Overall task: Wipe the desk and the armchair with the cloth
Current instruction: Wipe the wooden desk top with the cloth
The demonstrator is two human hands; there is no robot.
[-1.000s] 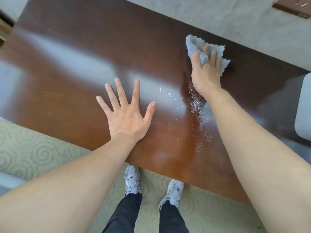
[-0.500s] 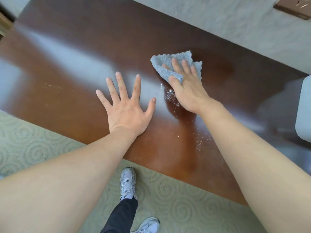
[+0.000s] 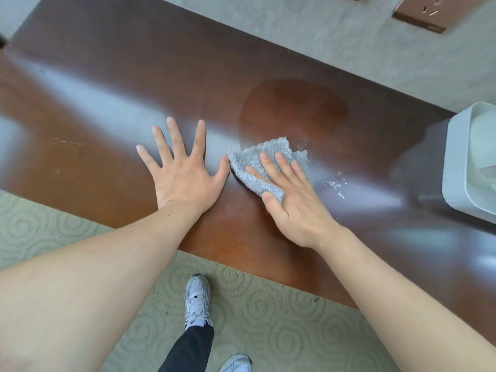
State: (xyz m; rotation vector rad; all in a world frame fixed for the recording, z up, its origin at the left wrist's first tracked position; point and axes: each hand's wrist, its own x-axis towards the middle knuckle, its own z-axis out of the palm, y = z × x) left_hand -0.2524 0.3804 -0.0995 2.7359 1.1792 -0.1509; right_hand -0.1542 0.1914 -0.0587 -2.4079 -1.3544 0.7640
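Observation:
A glossy dark brown desk (image 3: 107, 108) fills the upper half of the head view. My right hand (image 3: 292, 200) presses a crumpled grey cloth (image 3: 257, 167) flat on the desk, fingers spread over it and thumb against its near edge. My left hand (image 3: 182, 173) lies flat on the desk with fingers splayed, its thumb tip touching the cloth's left corner. White crumbs (image 3: 335, 183) are scattered just right of the cloth. A darker wiped patch (image 3: 292, 108) shows beyond the cloth. No armchair is in view.
A white box-like container (image 3: 472, 162) stands on the desk at the right edge. A grey wall (image 3: 322, 36) with a brown socket plate (image 3: 421, 14) runs behind the desk. Patterned carpet (image 3: 268, 331) and my shoes lie below the near desk edge.
My right hand has swept the cloth from the far right of the desk toward me and to the left, up against my left thumb. The left hand has stayed flat in place.

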